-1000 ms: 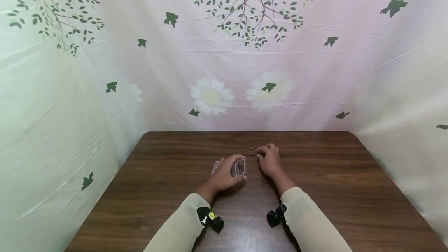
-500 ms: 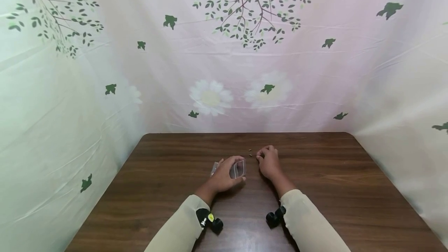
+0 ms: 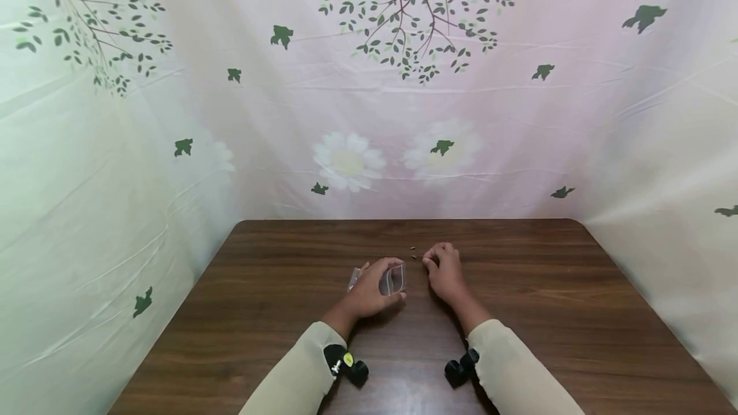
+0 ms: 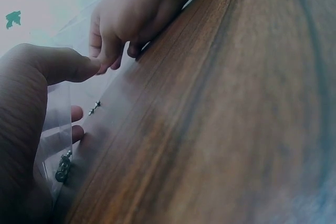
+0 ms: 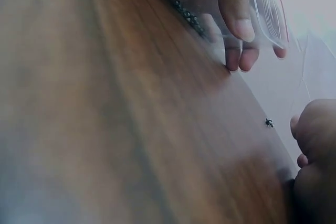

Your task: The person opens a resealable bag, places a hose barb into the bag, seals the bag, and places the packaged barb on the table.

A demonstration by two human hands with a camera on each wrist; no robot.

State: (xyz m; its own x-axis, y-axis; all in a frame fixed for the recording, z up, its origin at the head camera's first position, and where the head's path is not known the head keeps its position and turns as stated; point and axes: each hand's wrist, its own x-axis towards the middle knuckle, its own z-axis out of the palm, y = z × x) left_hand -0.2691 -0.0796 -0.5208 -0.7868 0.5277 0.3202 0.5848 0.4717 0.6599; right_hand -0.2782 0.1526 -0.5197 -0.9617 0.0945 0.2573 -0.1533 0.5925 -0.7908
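My left hand (image 3: 369,287) grips a clear zip bag (image 3: 394,279) from above, its mouth spread toward the right. Inside the bag, small dark metal screws (image 4: 63,167) lie in a cluster at the bottom. Beyond the bag, two more tiny screws (image 3: 413,253) rest on the tabletop between the hands. My right hand (image 3: 446,272) is low over the table just right of them, thumb and forefinger pinched together at a small dark screw that the fingertips mostly hide. In the right wrist view the left thumb and fingers (image 5: 236,11) lie around the bag.
Both hands work over a brown wood-grain table (image 3: 277,312) with rounded far corners. A pale printed cloth (image 3: 369,107) hangs behind it and along both sides. Small black wrist cameras (image 3: 461,367) sit at the sleeve cuffs.
The right forearm has shifted slightly back and right, while its fingertips stay beside the two loose screws. My left hand keeps the bag in the same place.
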